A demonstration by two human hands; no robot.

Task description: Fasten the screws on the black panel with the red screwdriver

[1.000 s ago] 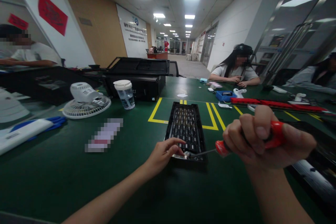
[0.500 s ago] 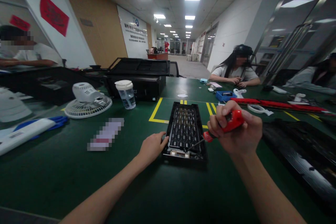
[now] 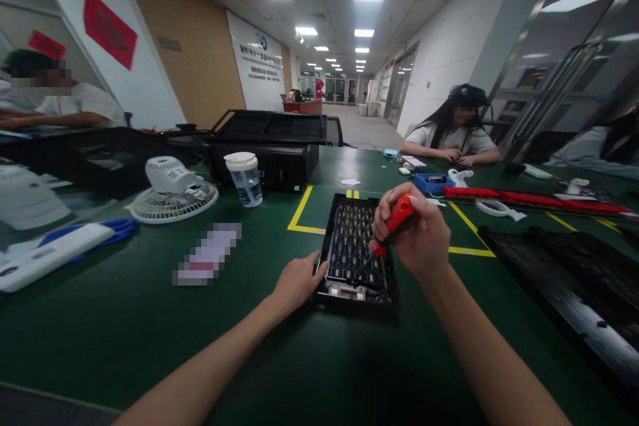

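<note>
Bracing black panel [image 3: 349, 239] on green table [image 3: 150, 333], left hand [image 3: 298, 281] loose against its left edge.
Right hand [image 3: 424, 243] clenched around red screwdriver [image 3: 401, 212], tip inside; panel seems light, stiff plastic: grip the rim.

A black perforated tray [image 3: 355, 239] lies flat at the near centre; a red-handled screwdriver [image 3: 394, 221] tilts down into its near end.

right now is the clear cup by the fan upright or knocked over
Upright: the cup stands on its base on the green table, white lid on top, beside the fan.
</note>
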